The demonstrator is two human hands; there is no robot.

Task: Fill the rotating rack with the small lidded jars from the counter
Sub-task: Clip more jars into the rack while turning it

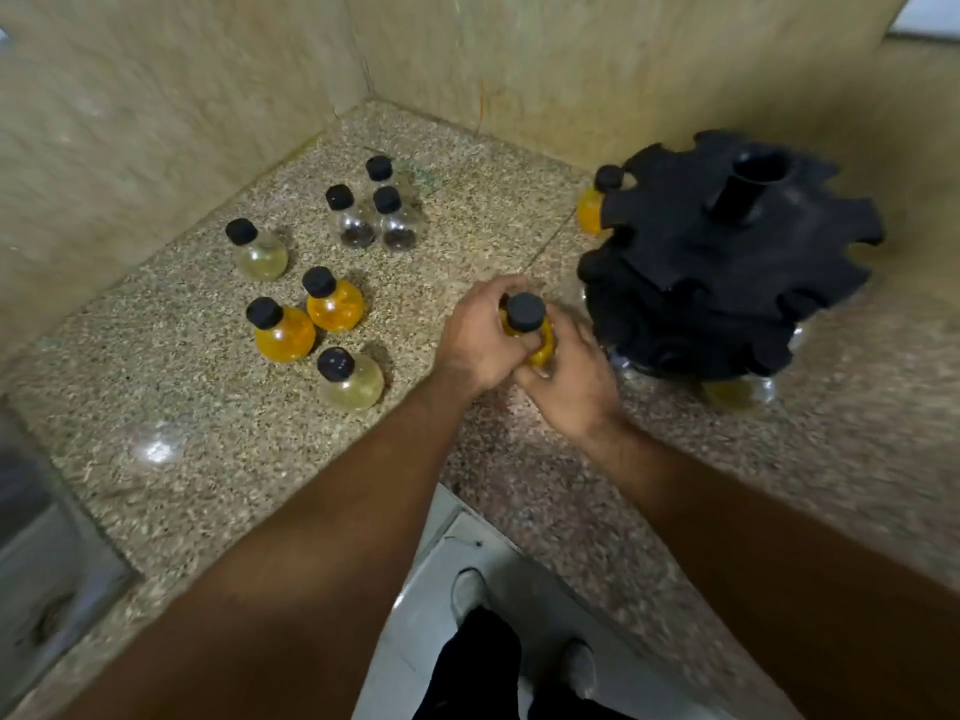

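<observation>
A black rotating rack (727,257) with notched tiers stands at the right of the counter. One orange jar (592,207) hangs in a notch on its upper left side. Both hands meet just left of the rack's base around an orange jar with a black lid (525,314). My left hand (478,337) wraps its left side and my right hand (571,379) cups it from below and from the right. Several more round jars with black lids stand on the counter to the left: orange ones (285,332), pale yellow ones (260,252) and clear ones (356,226).
The speckled stone counter (182,407) sits in a corner between two beige tiled walls. A steel sink (47,563) lies at the lower left. The counter's front edge runs diagonally below my arms, with the floor and my shoes beneath it.
</observation>
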